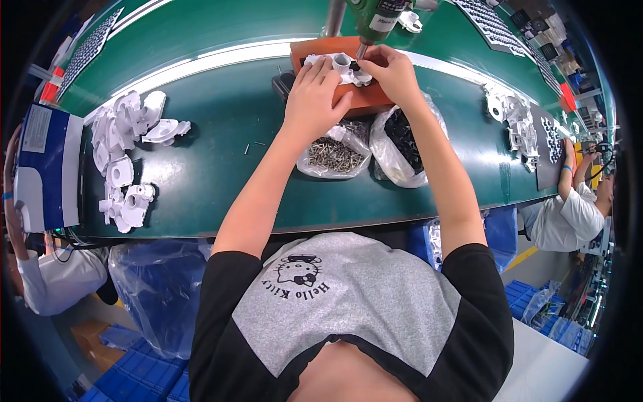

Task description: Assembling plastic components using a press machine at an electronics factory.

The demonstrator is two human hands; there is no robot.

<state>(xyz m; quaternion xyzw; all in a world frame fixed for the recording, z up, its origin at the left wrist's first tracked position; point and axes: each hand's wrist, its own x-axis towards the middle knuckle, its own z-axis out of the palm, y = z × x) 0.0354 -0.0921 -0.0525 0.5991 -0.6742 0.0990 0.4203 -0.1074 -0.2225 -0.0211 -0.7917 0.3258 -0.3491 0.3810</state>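
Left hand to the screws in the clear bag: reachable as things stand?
Likely yes. The left hand lies over the white part in the orange fixture, and the screws sit just on its near side, mostly exposed. Only a fold of the clear bag seems partly in the way.

I saw bright, cool light spread across the counter (221,181), leaving a pale sheen at left and right. White parts (122,134) at left looked nearly washed out. The left hand (313,94) and right hand (394,75) looked fairly sharp; toward the blackened rim, edges bowed and details smeared.
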